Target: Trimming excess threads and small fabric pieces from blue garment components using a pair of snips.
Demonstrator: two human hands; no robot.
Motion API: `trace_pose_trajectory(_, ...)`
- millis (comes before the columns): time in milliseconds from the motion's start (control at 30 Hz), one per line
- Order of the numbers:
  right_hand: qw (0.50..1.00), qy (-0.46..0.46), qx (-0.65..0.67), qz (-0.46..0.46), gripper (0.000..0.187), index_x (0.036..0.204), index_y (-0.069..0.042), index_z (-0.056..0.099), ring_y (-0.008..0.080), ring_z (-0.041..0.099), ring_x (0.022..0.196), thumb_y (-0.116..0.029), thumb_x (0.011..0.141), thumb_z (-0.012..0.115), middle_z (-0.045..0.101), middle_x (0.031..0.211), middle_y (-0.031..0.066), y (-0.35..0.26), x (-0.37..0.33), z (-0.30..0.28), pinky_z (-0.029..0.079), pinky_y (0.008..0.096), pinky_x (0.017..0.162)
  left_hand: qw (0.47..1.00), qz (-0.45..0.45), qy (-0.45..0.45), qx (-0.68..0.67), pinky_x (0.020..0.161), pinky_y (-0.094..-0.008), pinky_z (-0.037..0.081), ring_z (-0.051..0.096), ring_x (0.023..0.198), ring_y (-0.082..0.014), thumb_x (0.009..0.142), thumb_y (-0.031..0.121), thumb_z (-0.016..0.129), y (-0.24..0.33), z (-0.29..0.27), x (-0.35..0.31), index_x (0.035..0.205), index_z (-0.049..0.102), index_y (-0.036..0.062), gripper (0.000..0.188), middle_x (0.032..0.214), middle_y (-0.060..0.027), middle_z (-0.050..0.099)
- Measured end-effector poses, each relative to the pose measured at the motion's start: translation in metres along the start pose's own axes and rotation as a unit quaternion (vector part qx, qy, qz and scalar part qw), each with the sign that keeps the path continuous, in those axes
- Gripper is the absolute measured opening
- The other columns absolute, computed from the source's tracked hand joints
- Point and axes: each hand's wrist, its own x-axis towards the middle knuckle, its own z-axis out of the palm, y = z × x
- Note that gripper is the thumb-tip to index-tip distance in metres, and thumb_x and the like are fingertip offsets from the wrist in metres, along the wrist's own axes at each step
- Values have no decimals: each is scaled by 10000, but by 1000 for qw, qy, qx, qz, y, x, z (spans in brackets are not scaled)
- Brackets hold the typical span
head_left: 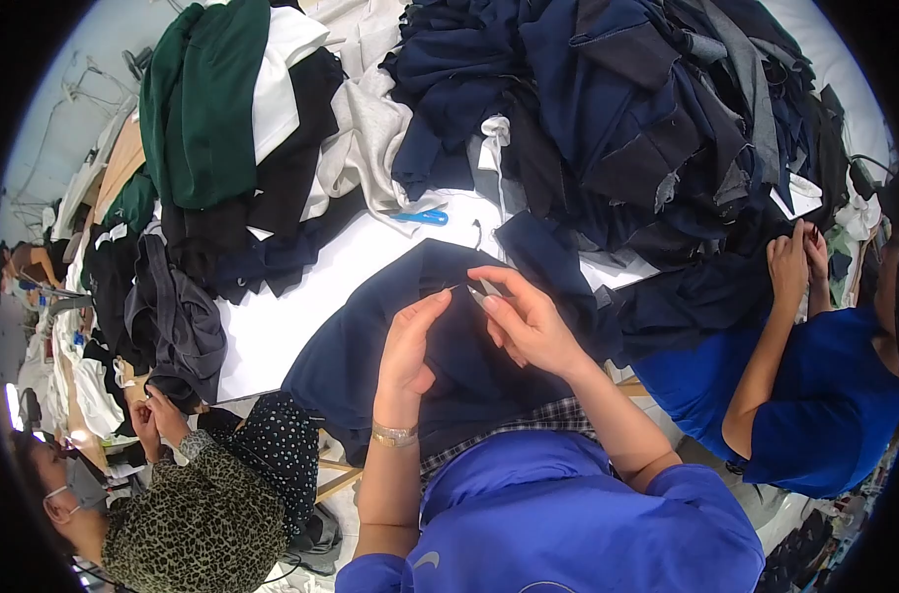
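No packages, labels, signs or screens discernible here.

Bright even light, fisheye edges, sharp

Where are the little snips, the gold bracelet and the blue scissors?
snips point(481, 288), head view, on the metal blades in the right hand.
gold bracelet point(394, 434), head view, on the band round the left wrist.
blue scissors point(422, 216), head view, on the handle.

navy garment point(449, 346): matt soft cloth | table point(272, 326): smooth white | snips point(484, 289): shiny metal
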Motion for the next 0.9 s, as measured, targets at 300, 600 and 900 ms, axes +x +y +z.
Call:
trace_pose_trajectory(300, 1000, -6, -19, 15, 327, 1290, -118, 443, 34, 399, 370, -179, 969, 441, 478, 578, -18, 1, 1, -1, 310, 189, 351, 1000, -2, -1, -6, 775, -217, 456, 608, 858, -101, 899, 169, 570, -1, 0, 3, 1037, 663, 23, 222, 965, -44, 672)
trace_pose_trajectory(600, 999, -13, -12, 31, 338, 1303, -118, 431, 29, 385, 374, -173, 969, 442, 489, 606, -8, 0, 1, -1, 293, 165, 356, 1000, -3, 1, 7, 786, -214, 447, 602, 869, -97, 899, 173, 574, -2, -2, 3, 1029, 665, 21, 219, 968, -41, 670)
trace_pose_trajectory(900, 1000, -12, -12, 20, 332, 1291, -112, 444, 28, 386, 384, -186, 968, 452, 494, 607, -8, 2, 2, -3, 298, 167, 360, 1000, -6, -7, -13, 778, -214, 453, 608, 856, -105, 900, 171, 571, -1, 1, 1, 1022, 664, 15, 219, 964, -46, 672)
